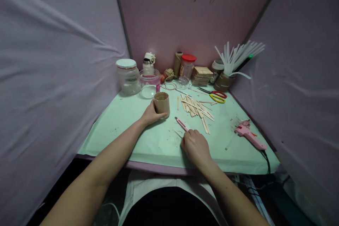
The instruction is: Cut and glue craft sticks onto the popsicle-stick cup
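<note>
A small round cup (162, 104) of pale wooden strips with a scalloped rim stands upright on the table. My left hand (155, 113) is closed around its lower left side, thumb across the front. To the right, my right hand (196, 145) is low over the table with its fingers curled. From them points a pink utility knife (181, 123), its dark tip toward the cup; my fingers cover its near end. Beside the thumb shows a thin pale sliver (178, 134); whether my fingers touch it I cannot tell. Loose wooden craft sticks (194, 107) lie piled beyond this hand.
A pink glue gun (250, 137) lies at the right, its cord over the front edge. Scissors (217, 95) rest behind the sticks. Along the back stand a lidded jar (128, 77), an open tub (148, 88), a red-lidded jar (186, 67) and a holder (224, 82) of white glue sticks.
</note>
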### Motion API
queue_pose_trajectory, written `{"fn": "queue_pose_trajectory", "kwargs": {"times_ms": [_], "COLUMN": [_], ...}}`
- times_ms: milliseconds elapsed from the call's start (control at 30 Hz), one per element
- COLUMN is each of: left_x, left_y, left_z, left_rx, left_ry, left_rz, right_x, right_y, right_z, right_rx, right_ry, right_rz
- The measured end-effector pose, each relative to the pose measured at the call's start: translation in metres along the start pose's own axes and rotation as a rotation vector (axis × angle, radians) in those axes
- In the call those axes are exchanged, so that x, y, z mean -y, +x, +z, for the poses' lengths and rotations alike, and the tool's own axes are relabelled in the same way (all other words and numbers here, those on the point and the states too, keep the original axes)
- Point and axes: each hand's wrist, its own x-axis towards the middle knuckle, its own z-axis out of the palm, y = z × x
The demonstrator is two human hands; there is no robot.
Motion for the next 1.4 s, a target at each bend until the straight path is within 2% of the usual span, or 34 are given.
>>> {"fn": "queue_pose_trajectory", "kwargs": {"times_ms": [133, 267, 400, 533, 667, 933, 1167, 1400], "left_x": [0.002, 0.002, -0.001, -0.001, 0.005, 0.004, -0.007, -0.006], "left_y": [0.001, 0.002, 0.001, -0.001, -0.001, -0.003, -0.008, -0.008], "left_z": [0.000, 0.003, 0.008, 0.013, 0.017, 0.022, 0.024, 0.026], "left_rx": [0.002, -0.014, 0.005, 0.020, 0.032, 0.041, -0.009, -0.029], "left_ry": [-0.025, -0.139, -0.276, -0.258, -0.291, -0.310, -0.292, -0.300], "left_rz": [-0.014, -0.005, -0.001, -0.003, -0.004, -0.017, -0.057, -0.060], "right_x": [-0.008, -0.012, -0.004, 0.012, 0.021, 0.026, 0.030, 0.027], "right_y": [0.004, 0.019, 0.046, 0.066, 0.070, 0.067, 0.067, 0.067], "right_z": [-0.006, -0.013, -0.007, 0.004, 0.008, 0.012, 0.020, 0.018], "right_rx": [-0.082, -0.161, -0.206, -0.247, -0.324, -0.497, -0.496, -0.589], "right_ry": [0.136, 0.648, 1.165, 1.353, 1.378, 1.046, 0.822, 0.885], "right_rz": [0.061, 0.181, 0.316, 0.329, 0.269, 0.141, 0.066, 0.086]}}
